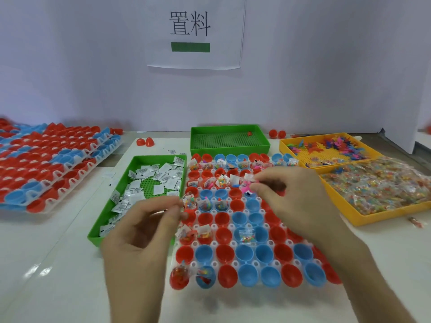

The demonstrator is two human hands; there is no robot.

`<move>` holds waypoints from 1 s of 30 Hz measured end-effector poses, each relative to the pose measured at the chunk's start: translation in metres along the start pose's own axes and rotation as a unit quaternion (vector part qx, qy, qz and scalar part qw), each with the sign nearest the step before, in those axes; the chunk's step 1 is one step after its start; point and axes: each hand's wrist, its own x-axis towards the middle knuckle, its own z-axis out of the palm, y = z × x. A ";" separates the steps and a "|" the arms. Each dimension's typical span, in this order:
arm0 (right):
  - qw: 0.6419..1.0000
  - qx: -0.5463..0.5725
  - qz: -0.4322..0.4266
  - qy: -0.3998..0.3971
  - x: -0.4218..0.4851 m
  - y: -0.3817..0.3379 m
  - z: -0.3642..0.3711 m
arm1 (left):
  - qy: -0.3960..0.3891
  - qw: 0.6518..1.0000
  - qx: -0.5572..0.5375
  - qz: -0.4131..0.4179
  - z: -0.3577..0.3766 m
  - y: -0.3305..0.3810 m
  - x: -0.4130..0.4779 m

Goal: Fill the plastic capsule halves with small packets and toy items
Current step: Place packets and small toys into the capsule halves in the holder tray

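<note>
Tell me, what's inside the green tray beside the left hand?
Lots of small white packets lie loose on the holed floor of the green tray. The left hand covers the near corner, so what lies there is hidden.

Capsule halves, red and blue, stand mouth-up in rows at centre; most of the near ones are empty. The far rows and several left-hand halves hold clear bead packets (one lies alone in a blue half mid-grid). White packets lie loose in a green tray at left. Toy items, mixed colours, lie heaped in a yellow tray at far right. More halves lie stacked far left.
</note>
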 end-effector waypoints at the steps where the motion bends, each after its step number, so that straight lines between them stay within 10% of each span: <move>1: 0.999 -0.040 -0.010 -0.030 0.008 0.006 0.006 | 0.022 1.000 0.005 -0.003 -0.005 -0.002 0.002; 21: 0.916 -0.276 -0.092 -0.275 0.024 0.015 0.041 | 0.050 0.998 0.040 0.000 -0.015 -0.019 0.003; 30: 0.967 -0.150 0.001 -0.207 0.031 0.030 0.050 | 0.043 0.997 0.056 0.011 -0.017 -0.019 0.003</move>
